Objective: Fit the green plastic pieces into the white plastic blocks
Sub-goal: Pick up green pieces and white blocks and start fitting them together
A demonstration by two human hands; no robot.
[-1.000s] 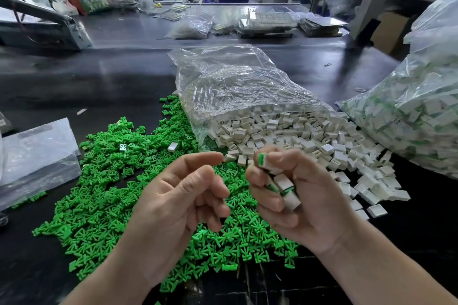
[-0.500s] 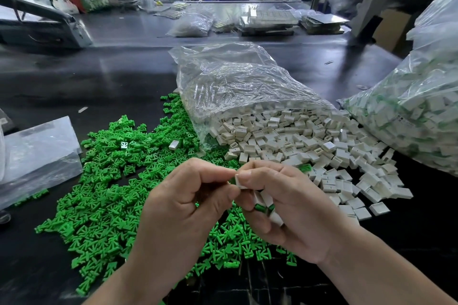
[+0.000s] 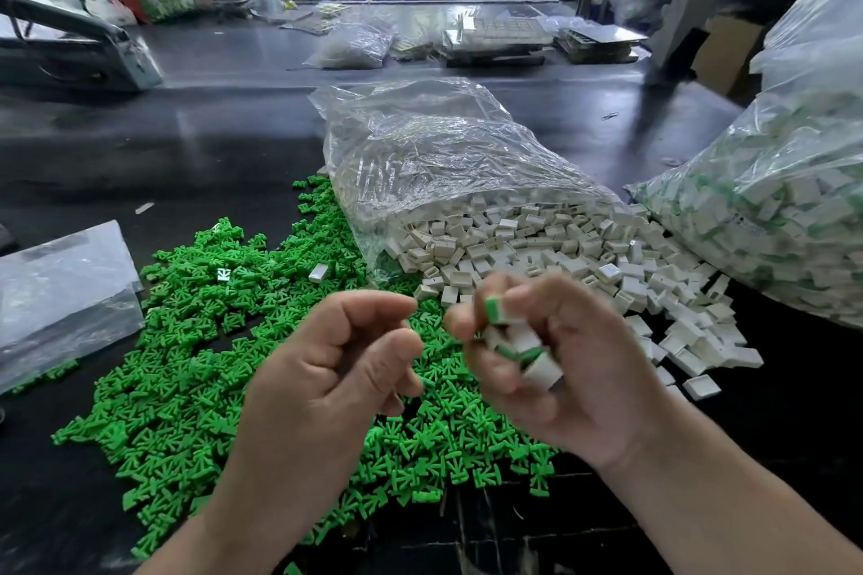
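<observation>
White blocks (image 3: 513,238) in clear bag (image 3: 443,145)

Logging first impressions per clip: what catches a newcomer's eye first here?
The bright heap of green pieces on the dark table, near left, stands out first. Beside it, white blocks spill from a clear bag at centre. In front, the right hand grips several blocks with green fitted.

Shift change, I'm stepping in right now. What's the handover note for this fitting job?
Left hand: fingers curled, nothing visible in it.
Right hand: grips a handful of blocks, green showing in them, blurred.
Green pieces: loose heap, left.
Loose white blocks: spilling from the clear bag, right of the green.
Done: that handful; the bag at far right seems to hold fitted ones.
Left: both heaps, large.
</observation>
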